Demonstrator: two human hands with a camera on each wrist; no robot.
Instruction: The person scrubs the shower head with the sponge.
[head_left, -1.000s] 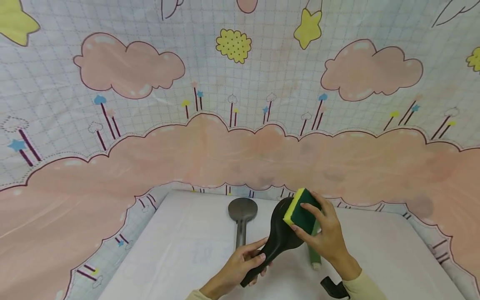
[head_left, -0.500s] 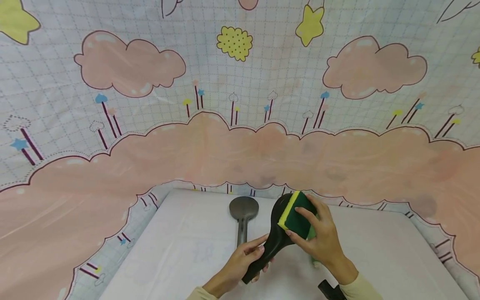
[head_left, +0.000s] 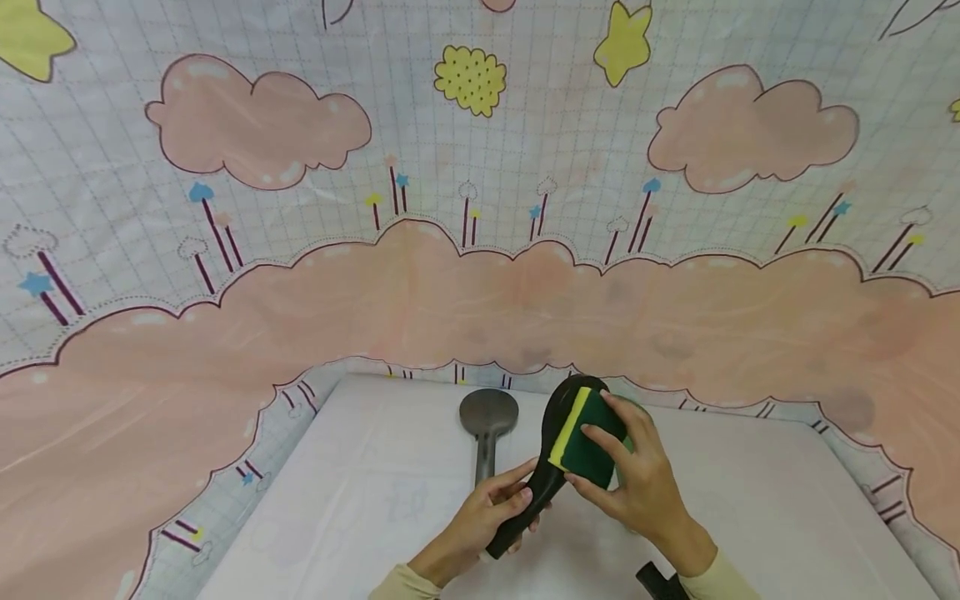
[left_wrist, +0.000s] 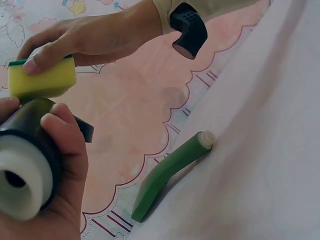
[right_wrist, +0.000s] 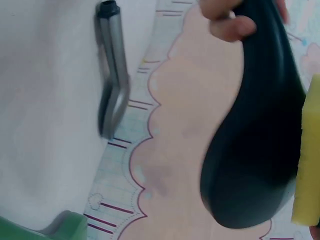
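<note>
My left hand (head_left: 483,521) grips the handle of a black handheld shower head (head_left: 555,429), which is tilted with its round end up and away. In the left wrist view the handle's end (left_wrist: 25,187) shows a pale fitting with a hole. My right hand (head_left: 645,475) holds a yellow and green scrub sponge (head_left: 596,442) between thumb and fingers. The sponge's yellow side faces the shower head and lies right at its surface; in the right wrist view the yellow layer (right_wrist: 307,165) stands along the head's edge.
A grey shower head (head_left: 487,417) lies on the white table (head_left: 360,467) left of the black one. A green shower head (left_wrist: 170,175) lies behind my right hand. A bent black piece (head_left: 660,581) shows beside my right sleeve. Patterned cloth (head_left: 420,317) hangs behind.
My right hand has moved the sponge left and down along the black shower head, from its round end toward the handle. The left hand keeps its grip, with the shower head tilting slightly more upright.
</note>
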